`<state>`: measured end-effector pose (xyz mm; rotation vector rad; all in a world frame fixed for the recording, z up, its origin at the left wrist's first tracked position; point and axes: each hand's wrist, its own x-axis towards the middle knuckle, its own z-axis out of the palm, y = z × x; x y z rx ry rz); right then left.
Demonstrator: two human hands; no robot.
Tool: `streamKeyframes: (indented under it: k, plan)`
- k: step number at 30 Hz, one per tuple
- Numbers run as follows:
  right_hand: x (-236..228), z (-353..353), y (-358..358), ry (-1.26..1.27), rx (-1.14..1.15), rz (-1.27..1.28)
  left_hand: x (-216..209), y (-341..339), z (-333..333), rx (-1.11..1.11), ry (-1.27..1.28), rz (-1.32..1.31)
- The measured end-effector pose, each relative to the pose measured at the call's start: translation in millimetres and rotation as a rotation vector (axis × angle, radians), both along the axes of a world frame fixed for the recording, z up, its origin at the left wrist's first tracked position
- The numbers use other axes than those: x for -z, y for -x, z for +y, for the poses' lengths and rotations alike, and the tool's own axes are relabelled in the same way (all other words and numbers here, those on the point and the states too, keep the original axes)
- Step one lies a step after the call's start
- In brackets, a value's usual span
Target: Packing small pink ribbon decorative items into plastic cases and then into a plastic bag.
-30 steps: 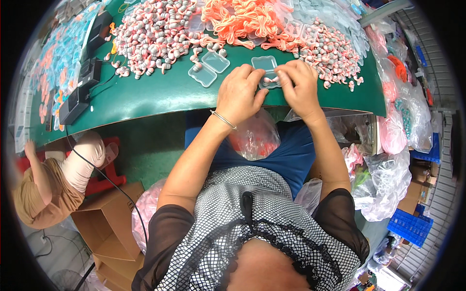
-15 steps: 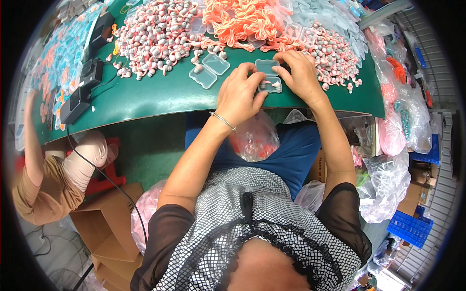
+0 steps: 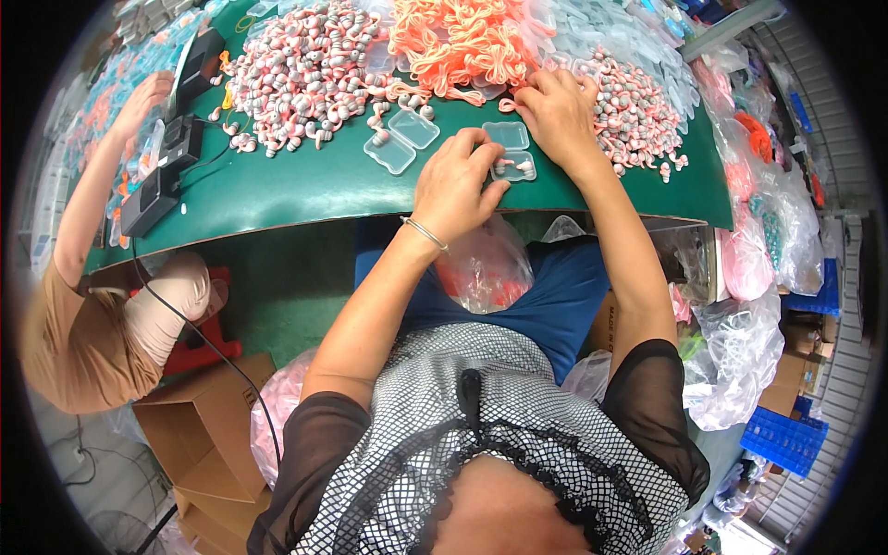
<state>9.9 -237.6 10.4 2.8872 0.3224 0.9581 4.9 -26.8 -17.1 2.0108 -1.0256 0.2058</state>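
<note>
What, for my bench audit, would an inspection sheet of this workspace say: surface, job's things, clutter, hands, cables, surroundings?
Surface: green table, glossy.
Job's things: case, open, pieces inside; second case, also open, left of it.
Clutter: left heap and right heap of pieces, orange cords between.
Hands: left hand at the case; right hand beside the right heap; grips unclear.
Cables: black cable drooping at table's left.
Surroundings: another person, cardboard box at left; plastic bags, blue crate at right.
</note>
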Motion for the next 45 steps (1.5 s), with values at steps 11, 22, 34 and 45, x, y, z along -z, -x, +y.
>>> streamKeyframes:
  k: [11, 22, 34, 45]
  plan:
    - [0, -7, 15, -0.200, -0.119, -0.040, 1, -1, 0, 0.010, 0.020, 0.011]
    - [-7, 16, 57, -0.387, -0.272, 0.169, -2, -2, -2, -0.010, 0.022, 0.072]
    - [-5, 19, 64, -0.583, -0.248, 0.263, -1, 0, 0, 0.010, 0.022, 0.057]
    - [-2, 5, 45, -0.469, -0.208, 0.238, -3, 0, 1, 0.006, 0.035, 0.022]
